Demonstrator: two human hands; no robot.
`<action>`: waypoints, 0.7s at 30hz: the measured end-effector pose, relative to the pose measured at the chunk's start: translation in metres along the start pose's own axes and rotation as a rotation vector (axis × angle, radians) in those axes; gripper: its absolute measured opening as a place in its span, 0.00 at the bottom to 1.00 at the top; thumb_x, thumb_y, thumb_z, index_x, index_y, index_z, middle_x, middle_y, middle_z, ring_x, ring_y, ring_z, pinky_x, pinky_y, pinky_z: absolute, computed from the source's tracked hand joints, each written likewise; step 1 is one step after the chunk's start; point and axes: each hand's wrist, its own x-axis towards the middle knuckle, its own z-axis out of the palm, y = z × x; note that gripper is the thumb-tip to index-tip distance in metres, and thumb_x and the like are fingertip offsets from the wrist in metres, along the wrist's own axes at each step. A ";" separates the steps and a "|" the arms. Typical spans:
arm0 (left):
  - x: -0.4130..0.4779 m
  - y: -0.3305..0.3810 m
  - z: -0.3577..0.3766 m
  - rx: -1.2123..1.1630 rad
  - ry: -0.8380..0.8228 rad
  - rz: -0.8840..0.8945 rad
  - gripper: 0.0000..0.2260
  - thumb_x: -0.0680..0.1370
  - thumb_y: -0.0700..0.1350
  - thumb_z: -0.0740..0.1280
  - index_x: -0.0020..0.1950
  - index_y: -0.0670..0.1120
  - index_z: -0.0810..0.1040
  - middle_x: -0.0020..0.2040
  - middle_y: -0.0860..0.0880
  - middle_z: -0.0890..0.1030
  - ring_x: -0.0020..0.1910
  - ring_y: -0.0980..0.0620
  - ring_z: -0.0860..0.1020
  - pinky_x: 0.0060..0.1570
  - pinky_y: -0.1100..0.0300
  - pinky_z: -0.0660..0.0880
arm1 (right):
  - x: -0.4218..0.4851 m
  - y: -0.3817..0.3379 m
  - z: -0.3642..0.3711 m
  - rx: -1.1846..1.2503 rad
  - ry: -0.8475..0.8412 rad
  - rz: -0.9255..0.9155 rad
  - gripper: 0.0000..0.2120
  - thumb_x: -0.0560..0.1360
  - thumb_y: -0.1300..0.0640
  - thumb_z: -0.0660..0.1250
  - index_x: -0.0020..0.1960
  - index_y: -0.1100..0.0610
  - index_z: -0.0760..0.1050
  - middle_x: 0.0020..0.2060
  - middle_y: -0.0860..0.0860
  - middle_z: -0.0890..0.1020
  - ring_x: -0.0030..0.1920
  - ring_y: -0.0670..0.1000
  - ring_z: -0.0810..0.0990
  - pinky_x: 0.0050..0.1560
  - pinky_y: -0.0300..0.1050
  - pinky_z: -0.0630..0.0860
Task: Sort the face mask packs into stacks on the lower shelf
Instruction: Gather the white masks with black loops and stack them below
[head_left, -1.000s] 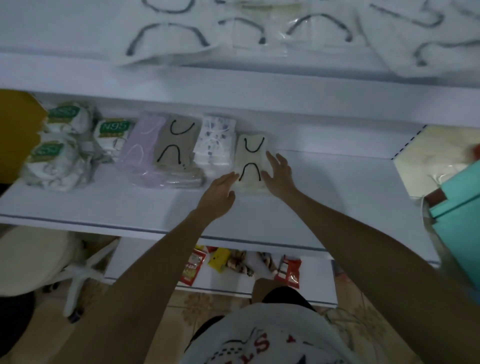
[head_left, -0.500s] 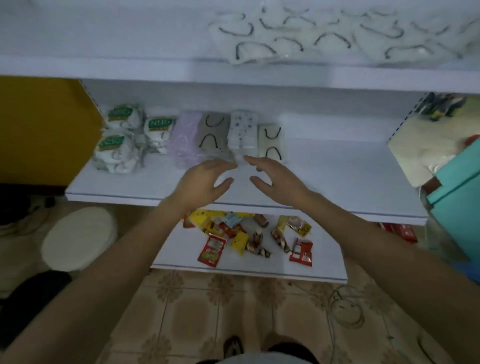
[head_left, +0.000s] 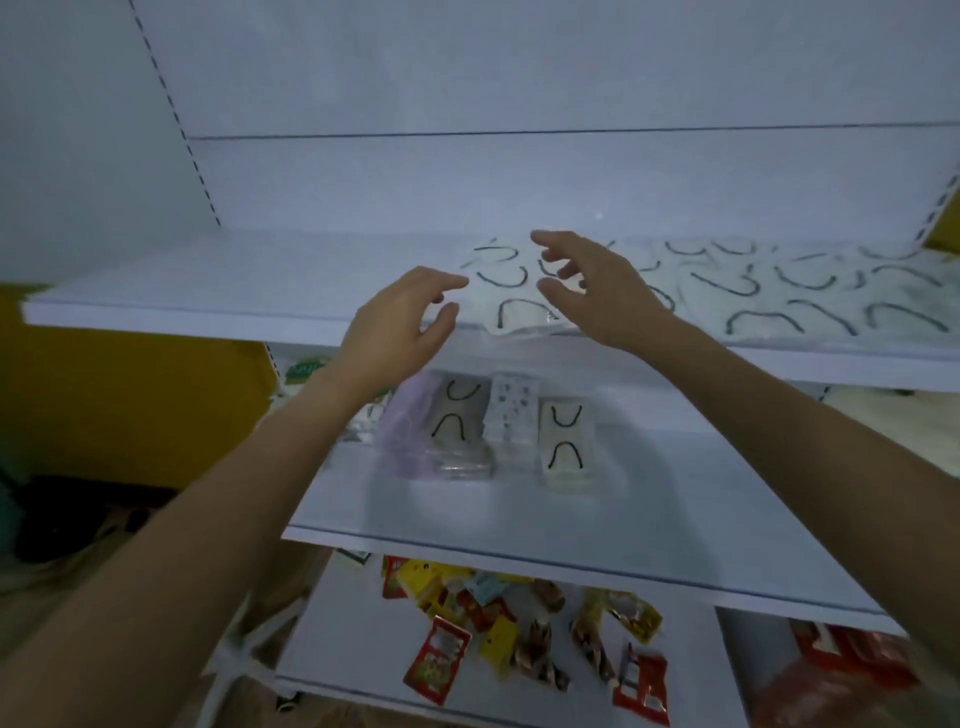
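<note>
Hands up at the edge of the upper shelf (head_left: 208, 293): left hand (head_left: 400, 322) and right hand (head_left: 597, 291) both empty, fingers apart and loosely curved, flanking the nearest pack (head_left: 519, 312). Hard to say through the blur whether the right one grazes its film. More loose packs (head_left: 753, 291) spread in an overlapping layer to the right along the same shelf. Below, on the lower shelf (head_left: 675, 493), four piles side by side: purple stack (head_left: 410, 421), grey stack (head_left: 460, 415), patterned stack (head_left: 511, 410), cream stack (head_left: 566, 441) at the right end.

Reads as the reach for the next pack, with plenty left to sort.

Slippery film and overlapping neighbours the main hazard: could drag two or three along on one pull, or tip them off the edge onto the stacks beneath. Overhangs the shelf lip already, so may slide off at a light nudge from either palm. Could also end on the wrong pile: pale with dark loops, close to both grey and cream in this dim light. Calls for a firm pinch on one pack only, and a look at the colour before setting down.
</note>
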 end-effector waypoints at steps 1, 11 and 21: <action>0.007 -0.004 0.004 -0.003 -0.021 -0.020 0.18 0.78 0.50 0.58 0.65 0.45 0.74 0.60 0.46 0.77 0.53 0.54 0.75 0.48 0.60 0.70 | 0.005 0.006 0.000 -0.023 -0.023 0.038 0.22 0.79 0.55 0.61 0.72 0.52 0.64 0.63 0.53 0.74 0.52 0.46 0.71 0.50 0.32 0.63; 0.091 -0.055 0.038 -0.012 -0.365 -0.170 0.25 0.75 0.54 0.68 0.70 0.50 0.68 0.68 0.47 0.70 0.59 0.50 0.74 0.58 0.59 0.67 | 0.074 0.032 0.007 -0.150 -0.311 0.432 0.31 0.76 0.48 0.65 0.74 0.55 0.58 0.70 0.55 0.67 0.67 0.54 0.69 0.62 0.43 0.64; 0.128 -0.083 0.055 -0.127 -0.496 -0.050 0.29 0.71 0.56 0.72 0.69 0.51 0.69 0.65 0.50 0.70 0.50 0.55 0.74 0.50 0.64 0.66 | 0.115 0.050 0.031 0.265 -0.125 0.612 0.27 0.73 0.69 0.65 0.69 0.55 0.67 0.46 0.54 0.75 0.45 0.55 0.72 0.43 0.44 0.72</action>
